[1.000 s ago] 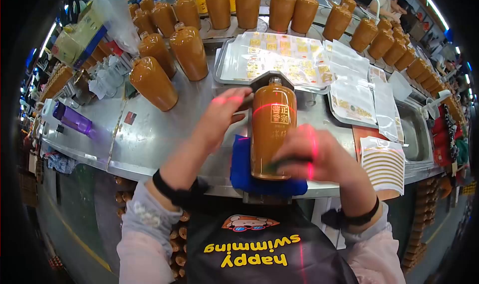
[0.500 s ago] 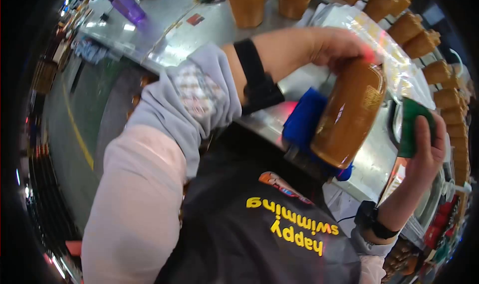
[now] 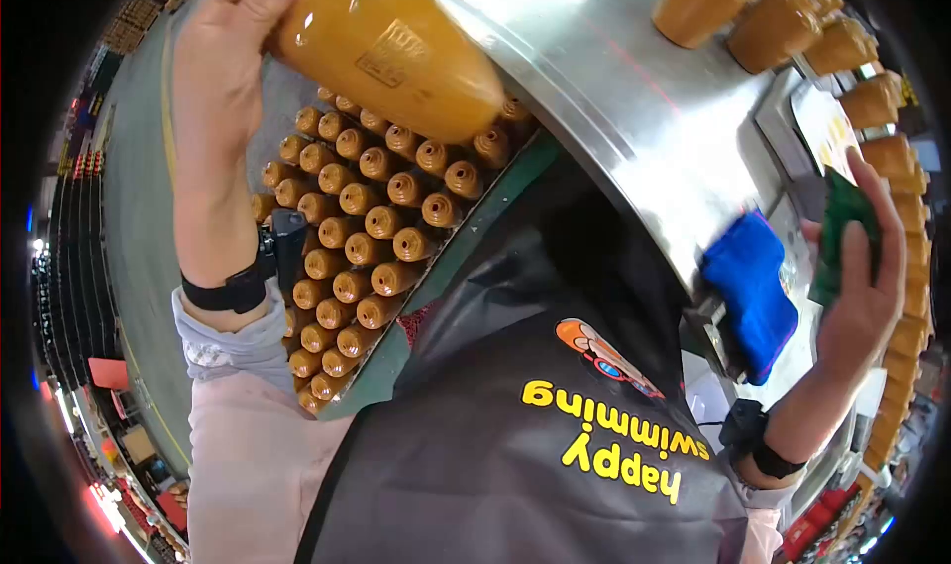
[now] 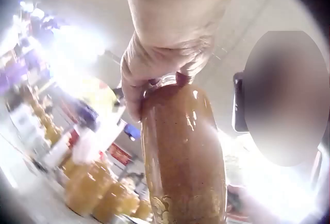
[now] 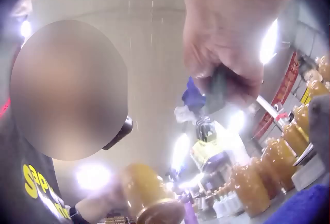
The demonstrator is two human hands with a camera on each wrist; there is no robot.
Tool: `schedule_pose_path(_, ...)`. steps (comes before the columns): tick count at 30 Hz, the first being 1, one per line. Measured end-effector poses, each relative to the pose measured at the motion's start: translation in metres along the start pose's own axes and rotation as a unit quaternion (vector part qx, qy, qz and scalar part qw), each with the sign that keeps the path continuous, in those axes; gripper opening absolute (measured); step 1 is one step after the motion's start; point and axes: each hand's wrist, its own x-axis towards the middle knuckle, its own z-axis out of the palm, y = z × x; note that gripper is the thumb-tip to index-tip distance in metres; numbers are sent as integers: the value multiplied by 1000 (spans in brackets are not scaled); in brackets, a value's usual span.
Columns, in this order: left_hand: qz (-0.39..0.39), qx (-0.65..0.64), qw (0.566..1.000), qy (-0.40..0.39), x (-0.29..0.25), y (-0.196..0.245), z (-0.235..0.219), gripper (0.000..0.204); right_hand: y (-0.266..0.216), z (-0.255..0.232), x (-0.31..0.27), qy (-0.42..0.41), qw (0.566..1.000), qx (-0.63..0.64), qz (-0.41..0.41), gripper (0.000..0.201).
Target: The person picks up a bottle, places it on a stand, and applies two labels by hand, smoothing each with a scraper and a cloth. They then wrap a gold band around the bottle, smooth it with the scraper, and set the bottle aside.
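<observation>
In the head view my left hand (image 3: pixel 223 64) grips a glossy brown bottle (image 3: pixel 391 54) near its neck, at the upper left. The bottle is tilted, and gold print shows on its side. The left wrist view shows the fingers round the top of the bottle (image 4: pixel 180 146). At the right, my right hand (image 3: pixel 862 277) pinches a dark green pad (image 3: pixel 842 229) between thumb and fingers, beside the blue cloth (image 3: pixel 755 292) at the table edge. That same green pad (image 5: pixel 217 87) shows in the right wrist view, partly hidden by the fingers.
Rows of brown bottles (image 3: pixel 367 207) stand low beside the metal table (image 3: pixel 634 99), under the raised bottle. More bottles (image 3: pixel 698 4) stand on the table at the upper right. A black apron (image 3: pixel 555 445) with yellow lettering lies in front of the table.
The left hand has carried the bottle from the blue cloth leftward, off the table and over the rows of bottles. The right hand has lifted away, still holding the green pad. The head view has turned left.
</observation>
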Motion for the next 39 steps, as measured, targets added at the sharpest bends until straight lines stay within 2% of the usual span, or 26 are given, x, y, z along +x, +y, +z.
schedule_pose_path(1, 9, 74, 996, 52, 1, -29, -11, 38, 4, 24, 6, 3, 998, -66, -7, 32)
schedule_pose_path(2, 16, 147, 984, 102, 1, -59, -18, 40, 16, 36, 13, -81, 983, -143, -77, 35)
schedule_pose_path(3, 26, 218, 968, 120, 3, -88, -22, 39, 1, 60, 17, -125, 970, -202, -50, 33)
schedule_pose_path(4, 37, 287, 948, 135, 6, -120, -24, 37, 2, 81, 22, -156, 955, -239, -84, 35)
schedule_pose_path(5, 60, 303, 941, 137, 10, -157, -29, 38, 5, 102, 24, -186, 937, -273, -116, 39)
schedule_pose_path(6, -7, 308, 941, 142, 13, -185, -26, 35, 0, 122, 27, -211, 932, -278, -95, 43)
schedule_pose_path(7, 25, 351, 925, 142, 20, -233, -29, 32, -1, 138, 28, -234, 928, -283, -72, 48)
schedule_pose_path(8, 7, 329, 933, 142, 24, -267, -23, 32, 8, 150, 30, -244, 912, -313, -108, 54)
schedule_pose_path(9, -29, 367, 923, 115, 28, -300, -19, 32, 12, 159, 30, -250, 903, -332, -109, 57)
schedule_pose_path(11, -48, 380, 913, 140, 30, -364, 0, 32, 20, 171, 32, -271, 891, -352, -94, 58)
schedule_pose_path(13, -101, 395, 908, 92, 30, -432, 9, 35, 24, 181, 31, -261, 884, -377, -87, 61)
schedule_pose_path(17, -256, 420, 870, 34, 29, -480, 41, 45, 32, 188, 28, -254, 862, -423, -120, 55)
schedule_pose_path(18, -262, 413, 872, 32, 25, -518, 46, 51, 33, 188, 28, -256, 862, -422, -119, 55)
schedule_pose_path(21, -317, 447, 836, 9, 15, -544, 69, 52, 33, 187, 30, -266, 864, -413, -110, 55)
schedule_pose_path(22, -325, 479, 815, -16, 15, -546, 74, 50, 32, 187, 31, -269, 866, -408, -106, 55)
schedule_pose_path(23, -303, 451, 839, 0, 5, -546, 80, 49, 33, 188, 32, -270, 866, -408, -104, 55)
schedule_pose_path(25, -275, 493, 825, -27, -13, -570, 85, 49, 34, 188, 33, -265, 872, -398, -105, 59)
schedule_pose_path(27, -286, 512, 810, -8, -22, -576, 87, 48, 33, 187, 34, -260, 874, -396, -105, 64)
schedule_pose_path(29, -182, 552, 814, -18, -29, -587, 84, 44, 30, 187, 35, -253, 882, -387, -89, 70)
schedule_pose_path(30, -148, 507, 848, -52, -15, -561, 80, 42, 29, 185, 36, -256, 884, -382, -88, 69)
schedule_pose_path(32, 11, 550, 801, -234, 21, -492, 69, 42, 28, 182, 37, -249, 893, -365, -80, 67)
schedule_pose_path(33, -238, 385, 891, 41, 5, -575, 60, 40, 27, 181, 37, -246, 898, -355, -82, 65)
schedule_pose_path(35, -116, 272, 921, 254, 20, -486, 67, 29, 27, 181, 35, -228, 906, -348, -83, 64)
schedule_pose_path(36, -154, 53, 949, 269, 35, -413, 65, 23, 26, 181, 33, -218, 910, -343, -77, 64)
schedule_pose_path(37, -67, 139, 961, 232, 46, -312, 66, 17, 27, 181, 31, -209, 916, -335, -75, 65)
schedule_pose_path(39, 40, -62, 976, 205, 60, -180, 87, 18, 31, 181, 23, -193, 929, -304, -88, 66)
